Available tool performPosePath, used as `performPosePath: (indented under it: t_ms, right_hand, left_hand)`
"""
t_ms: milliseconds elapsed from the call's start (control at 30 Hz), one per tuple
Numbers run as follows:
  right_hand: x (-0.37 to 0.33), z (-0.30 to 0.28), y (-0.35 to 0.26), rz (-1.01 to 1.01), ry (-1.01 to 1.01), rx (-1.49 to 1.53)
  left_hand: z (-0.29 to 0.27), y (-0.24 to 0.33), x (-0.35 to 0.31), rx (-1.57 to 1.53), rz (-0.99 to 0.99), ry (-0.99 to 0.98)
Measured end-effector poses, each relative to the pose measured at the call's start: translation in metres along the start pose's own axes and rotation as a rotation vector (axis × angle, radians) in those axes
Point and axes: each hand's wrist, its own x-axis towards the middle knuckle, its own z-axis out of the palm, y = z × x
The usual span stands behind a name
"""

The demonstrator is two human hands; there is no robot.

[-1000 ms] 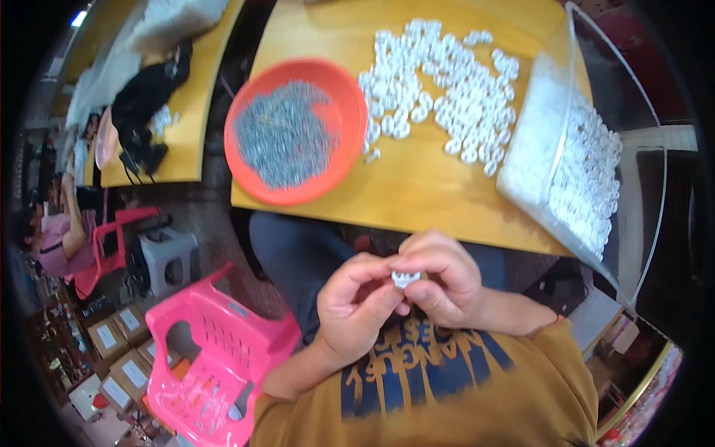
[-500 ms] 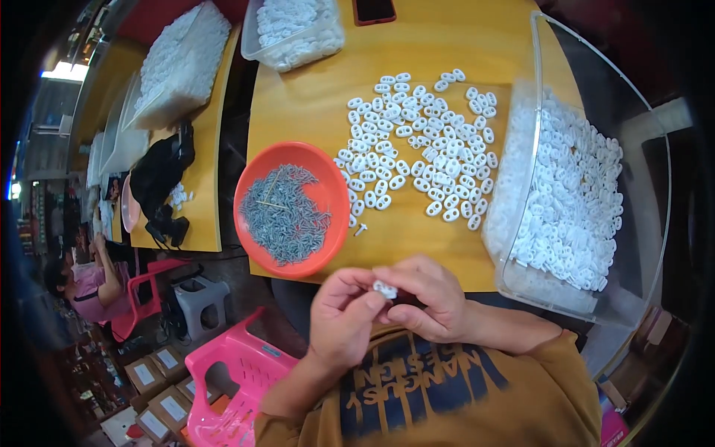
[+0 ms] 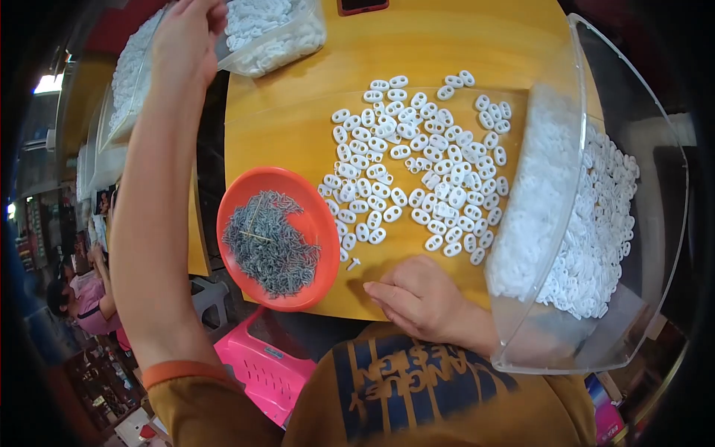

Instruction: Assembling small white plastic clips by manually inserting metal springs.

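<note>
My left arm is stretched out to the far left, and my left hand [image 3: 192, 30] is at the near-left side of a clear plastic bin [image 3: 277, 58] of white pieces. Its fingertips run out of the picture, so its grip is hidden. My right hand [image 3: 421, 298] rests at the table's near edge, fingers curled together; whatever they may hold is hidden. Beyond it many small white oval two-hole plastic pieces [image 3: 439, 160] lie spread out, some overlapping. A lone screw [image 3: 353, 264] lies by the orange-red bowl [image 3: 325, 223], which holds a heap of grey screws [image 3: 268, 246].
A large clear tub [image 3: 577, 194] full of white pieces stands tilted at the right. A dark phone [image 3: 362, 6] lies at the far edge. A pink plastic chair [image 3: 264, 365] is beside me at lower left; another person [image 3: 93, 298] sits beyond at the left.
My hands were together over a white piece and have parted. The left has swung far left to the bin; the right has come down on the table edge. The piece is out of sight.
</note>
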Motion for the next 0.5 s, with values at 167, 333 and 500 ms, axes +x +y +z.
performPosePath:
  t_ms: [167,333,500]
  right_hand:
    - [0.000,-0.002,0.010,0.101,-0.033,0.033]
    - [-0.005,0.000,0.003,0.027,-0.007,0.081]
    - [-0.005,0.002,0.003,-0.090,-0.060,0.201]
  left_hand:
    - [0.067,0.014,-0.039,0.239,-0.045,0.133]
    - [0.026,0.010,-0.085,0.269,0.039,-0.265]
    - [0.020,0.018,-0.236,0.760,0.166,-0.426]
